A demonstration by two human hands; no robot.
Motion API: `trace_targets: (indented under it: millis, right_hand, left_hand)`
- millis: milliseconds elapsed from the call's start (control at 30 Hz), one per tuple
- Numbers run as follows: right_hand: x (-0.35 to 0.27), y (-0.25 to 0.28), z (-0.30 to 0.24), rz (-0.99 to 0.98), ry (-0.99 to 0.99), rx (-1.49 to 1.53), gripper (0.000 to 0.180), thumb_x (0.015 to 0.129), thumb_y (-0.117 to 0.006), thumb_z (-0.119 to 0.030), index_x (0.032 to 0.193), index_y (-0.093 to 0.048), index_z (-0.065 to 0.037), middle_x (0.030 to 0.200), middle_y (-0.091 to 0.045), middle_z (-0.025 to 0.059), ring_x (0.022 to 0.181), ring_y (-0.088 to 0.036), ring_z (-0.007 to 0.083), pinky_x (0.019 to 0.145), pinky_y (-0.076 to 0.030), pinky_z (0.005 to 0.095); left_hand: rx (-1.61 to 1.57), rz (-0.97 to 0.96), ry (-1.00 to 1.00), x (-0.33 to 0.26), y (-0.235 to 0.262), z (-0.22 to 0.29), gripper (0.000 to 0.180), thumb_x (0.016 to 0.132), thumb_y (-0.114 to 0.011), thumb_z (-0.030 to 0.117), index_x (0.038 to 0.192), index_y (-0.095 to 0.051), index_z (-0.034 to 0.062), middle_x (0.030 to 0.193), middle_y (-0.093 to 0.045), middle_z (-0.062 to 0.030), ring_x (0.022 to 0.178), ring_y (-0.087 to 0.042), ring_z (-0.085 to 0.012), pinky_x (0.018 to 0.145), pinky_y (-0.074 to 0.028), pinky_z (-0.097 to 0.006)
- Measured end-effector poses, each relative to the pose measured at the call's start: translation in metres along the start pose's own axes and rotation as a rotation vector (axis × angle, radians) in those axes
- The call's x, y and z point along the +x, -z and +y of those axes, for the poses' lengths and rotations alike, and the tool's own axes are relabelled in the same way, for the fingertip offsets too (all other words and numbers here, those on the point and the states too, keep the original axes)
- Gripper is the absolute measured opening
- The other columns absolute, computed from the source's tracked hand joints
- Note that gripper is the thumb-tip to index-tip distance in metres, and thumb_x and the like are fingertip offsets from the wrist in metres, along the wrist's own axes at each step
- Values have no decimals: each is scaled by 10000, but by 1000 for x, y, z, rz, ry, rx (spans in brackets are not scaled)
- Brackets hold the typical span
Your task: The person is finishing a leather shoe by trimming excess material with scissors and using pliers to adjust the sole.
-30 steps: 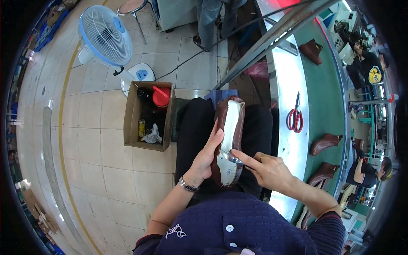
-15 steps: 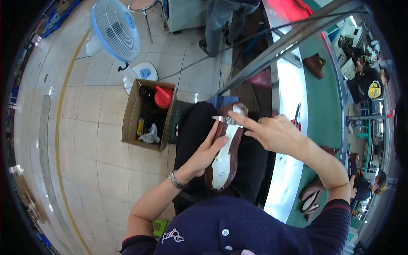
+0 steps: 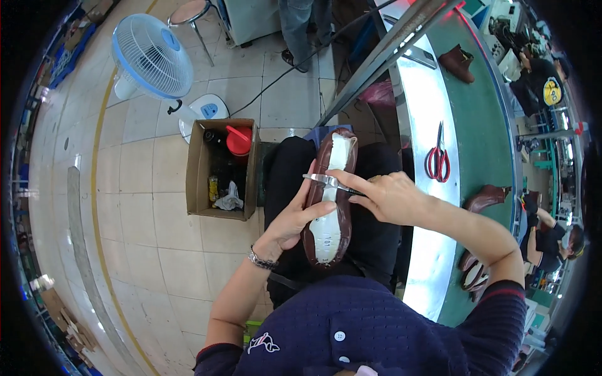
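Observation:
A brown shoe [image 3: 326, 235] lies sole side up over my dark-trousered lap, its white insole board showing along the underside. My left hand [image 3: 290, 224] grips the shoe from the left, thumb across the white board and fingers along the edge. Across the middle of the shoe lies a tool with a bright, curved metal head [image 3: 323, 180]; its exact kind is unclear. My right hand [image 3: 394, 199] is closed on the tool's handle, the index finger stretched along it over the white board.
Red-handled scissors [image 3: 438, 164] lie on the metal ledge [image 3: 429, 229] at my right. Beyond it, a green belt [image 3: 480, 135] carries brown boots [image 3: 458, 62]. A slanted metal bar [image 3: 392, 62] crosses ahead. Left stand a cardboard box [image 3: 195, 178] and a fan [image 3: 152, 56]; a person's legs [image 3: 296, 31] show ahead.
The shoe has turned more upright in view, and its far end shows more white board. My right hand has drawn slightly nearer along the shoe with the tool. The view has shifted, uncovering the scissors.

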State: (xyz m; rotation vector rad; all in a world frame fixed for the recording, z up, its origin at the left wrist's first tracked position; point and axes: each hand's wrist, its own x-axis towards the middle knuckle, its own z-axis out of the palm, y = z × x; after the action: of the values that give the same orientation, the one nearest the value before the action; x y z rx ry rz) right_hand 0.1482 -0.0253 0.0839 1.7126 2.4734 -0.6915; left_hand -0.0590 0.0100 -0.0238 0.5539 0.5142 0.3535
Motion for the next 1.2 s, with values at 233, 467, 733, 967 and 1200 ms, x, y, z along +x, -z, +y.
trace_targets:
  millis: [233,467,733,967,1200]
  right_hand:
    - [-6,3,-6,91,24,38,635,918,-586,-230,1489,-309,-234,621,-615,107,470,-606,258,413,-456,354]
    - [-10,8,-22,206,223,149,637,917,-582,-224,1491,-305,-239,608,-609,92,466,-602,251,394,-449,376]
    - [-19,12,-32,100,108,57,653,921,-586,-245,1498,-280,-241,605,-609,97,470,-608,255,401,-459,371]
    - [-28,3,-40,-70,152,-44,759,871,-589,-172,1527,-212,-234,604,-590,93,454,-604,228,384,-452,347]
    - [-46,-20,-42,-108,173,-74,734,878,-537,-145,1516,-222,-325,635,-576,117,481,-606,213,398,-474,310]
  left_hand:
    - [-104,146,-167,-12,-17,-40,680,1014,-482,278,1550,-88,136,1521,-287,-71,1353,-338,-168,1110,-288,-314]
    - [-96,81,-22,-23,-5,-40,702,997,-511,201,1552,-84,160,1513,-290,-65,1338,-363,-173,1091,-329,-334]
    - [46,206,-211,-27,-11,-59,646,1024,-450,244,1550,-91,137,1533,-265,-70,1384,-290,-171,1137,-234,-312]
    - [-10,93,13,-39,-6,-64,820,879,-675,56,1526,-172,106,1376,-445,-80,1218,-484,-162,1038,-393,-323]
    - [62,64,183,-35,-11,-65,460,791,-784,78,1188,-559,17,1075,-649,-31,979,-617,-127,878,-496,-293]
